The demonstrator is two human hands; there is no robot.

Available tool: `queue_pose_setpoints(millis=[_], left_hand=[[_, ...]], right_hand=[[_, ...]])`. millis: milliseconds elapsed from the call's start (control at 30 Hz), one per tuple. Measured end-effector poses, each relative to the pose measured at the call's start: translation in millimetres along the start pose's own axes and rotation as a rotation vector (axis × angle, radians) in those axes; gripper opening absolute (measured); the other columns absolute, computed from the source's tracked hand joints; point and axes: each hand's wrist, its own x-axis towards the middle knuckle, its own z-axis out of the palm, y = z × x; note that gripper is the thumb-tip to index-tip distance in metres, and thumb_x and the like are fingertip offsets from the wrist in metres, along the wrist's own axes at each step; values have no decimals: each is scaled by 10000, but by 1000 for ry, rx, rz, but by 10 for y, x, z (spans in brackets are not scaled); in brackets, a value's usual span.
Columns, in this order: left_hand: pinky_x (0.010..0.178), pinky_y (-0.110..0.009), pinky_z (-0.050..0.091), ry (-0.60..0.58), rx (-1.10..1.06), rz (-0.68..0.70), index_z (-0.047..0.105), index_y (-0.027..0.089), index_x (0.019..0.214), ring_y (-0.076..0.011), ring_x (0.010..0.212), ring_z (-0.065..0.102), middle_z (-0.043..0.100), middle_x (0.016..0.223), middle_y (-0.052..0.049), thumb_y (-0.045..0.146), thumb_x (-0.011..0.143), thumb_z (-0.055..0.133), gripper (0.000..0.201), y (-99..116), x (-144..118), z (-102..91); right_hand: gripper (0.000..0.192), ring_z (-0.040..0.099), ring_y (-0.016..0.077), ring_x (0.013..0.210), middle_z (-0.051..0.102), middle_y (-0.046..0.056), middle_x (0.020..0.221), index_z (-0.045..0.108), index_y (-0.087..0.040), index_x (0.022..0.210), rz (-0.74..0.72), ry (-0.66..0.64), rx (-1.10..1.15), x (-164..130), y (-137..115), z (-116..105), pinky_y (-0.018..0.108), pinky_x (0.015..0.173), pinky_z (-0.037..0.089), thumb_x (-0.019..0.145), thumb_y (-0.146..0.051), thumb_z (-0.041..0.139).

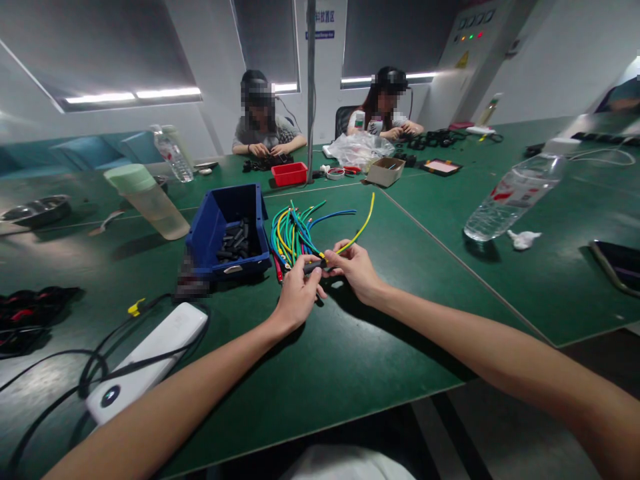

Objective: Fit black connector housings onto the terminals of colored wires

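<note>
Green worktable (pixel 350 347) up front: left hand (pixel 296 295) pinches a black sleeve (pixel 313 267) by the blue bin (pixel 227 230), right hand (pixel 353 267) pinched on the yellow wire (pixel 356 235) feeding into it.

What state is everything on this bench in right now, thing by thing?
Left hand: closed on the black sleeve.
Right hand: pinching the yellow wire at the sleeve's end.
Wire bundle: loose, fanned out on the table.
Blue bin: open, partly filled with black sleeves.
Water bottle: lying tilted, cap on.
Cardboard box: open.
Power bank: flat, cable attached.
</note>
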Motion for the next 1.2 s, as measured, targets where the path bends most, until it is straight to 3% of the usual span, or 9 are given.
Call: queue_pose_setpoints(millis=[1200], left_hand=[[451,-185,426,-27,-16,-2,469,190,1111,-74,497,591,637,898,-34,373,887,451,290,0,-5,-10]], right_hand=[[372,594,120,530,597,-39,644,485,-213,744,11,-15,-18,6,-15,3,257,521,497,628,-433,761]])
